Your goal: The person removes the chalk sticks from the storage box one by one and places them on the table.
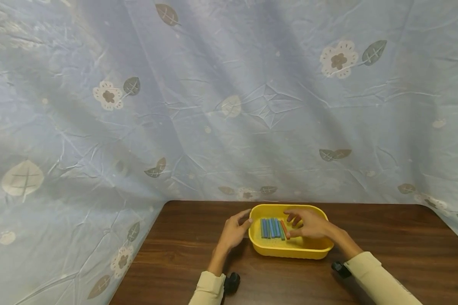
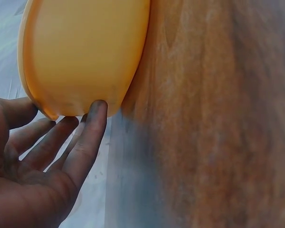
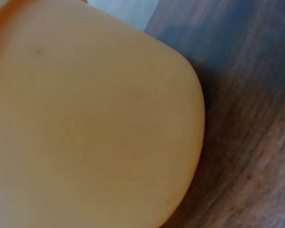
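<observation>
A yellow plastic basket point(image 1: 290, 253) stands on the table. Inside it, several slim blue and green sticks point(image 1: 271, 228) lie side by side towards the left. At the right end of that row an orange stick point(image 1: 285, 229) lies at a slant. My right hand point(image 1: 309, 224) reaches in over the right rim, its thumb tip right at the orange stick's near end and its fingers spread apart from the thumb. My left hand point(image 1: 233, 231) touches the basket's left end; in the left wrist view its extended fingers point(image 2: 88, 142) rest against the outer wall. The right wrist view shows the basket's wall point(image 3: 95, 118), with the hand hidden.
The dark wooden table point(image 1: 183, 241) extends to both sides of the basket. A patterned cloth point(image 1: 229, 140) hangs behind it and along the left. A black wrist device point(image 1: 233, 283) sits at the left sleeve, another point(image 1: 341, 269) at the right.
</observation>
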### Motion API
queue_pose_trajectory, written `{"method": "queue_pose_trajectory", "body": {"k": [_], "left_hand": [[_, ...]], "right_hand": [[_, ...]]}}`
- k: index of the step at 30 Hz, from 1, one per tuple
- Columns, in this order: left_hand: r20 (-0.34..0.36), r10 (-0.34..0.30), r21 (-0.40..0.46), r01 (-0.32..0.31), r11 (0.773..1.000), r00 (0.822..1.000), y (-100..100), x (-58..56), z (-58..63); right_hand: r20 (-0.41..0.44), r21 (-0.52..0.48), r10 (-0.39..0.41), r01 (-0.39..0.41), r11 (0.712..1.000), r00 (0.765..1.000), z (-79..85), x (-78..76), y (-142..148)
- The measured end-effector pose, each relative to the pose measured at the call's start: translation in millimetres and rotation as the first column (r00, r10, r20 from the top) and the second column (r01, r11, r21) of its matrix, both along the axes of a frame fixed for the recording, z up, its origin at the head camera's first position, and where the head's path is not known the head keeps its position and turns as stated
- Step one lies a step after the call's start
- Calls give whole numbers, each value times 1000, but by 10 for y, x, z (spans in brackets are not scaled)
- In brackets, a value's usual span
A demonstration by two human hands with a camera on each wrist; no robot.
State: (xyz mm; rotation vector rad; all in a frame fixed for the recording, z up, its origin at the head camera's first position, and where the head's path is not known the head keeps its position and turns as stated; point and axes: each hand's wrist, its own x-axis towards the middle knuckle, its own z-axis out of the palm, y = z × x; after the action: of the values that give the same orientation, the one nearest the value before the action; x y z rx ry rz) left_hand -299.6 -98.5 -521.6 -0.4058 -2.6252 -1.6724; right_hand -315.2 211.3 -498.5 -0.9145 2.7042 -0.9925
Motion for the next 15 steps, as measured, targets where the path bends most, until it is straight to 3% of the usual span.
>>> {"method": "queue_pose_trajectory", "body": {"k": [15], "left_hand": [[-25,0,-11,0,1000,1000,0,-13,7]], "right_hand": [[126,50,11,-17,999,992,-26,-145,-53]]}}
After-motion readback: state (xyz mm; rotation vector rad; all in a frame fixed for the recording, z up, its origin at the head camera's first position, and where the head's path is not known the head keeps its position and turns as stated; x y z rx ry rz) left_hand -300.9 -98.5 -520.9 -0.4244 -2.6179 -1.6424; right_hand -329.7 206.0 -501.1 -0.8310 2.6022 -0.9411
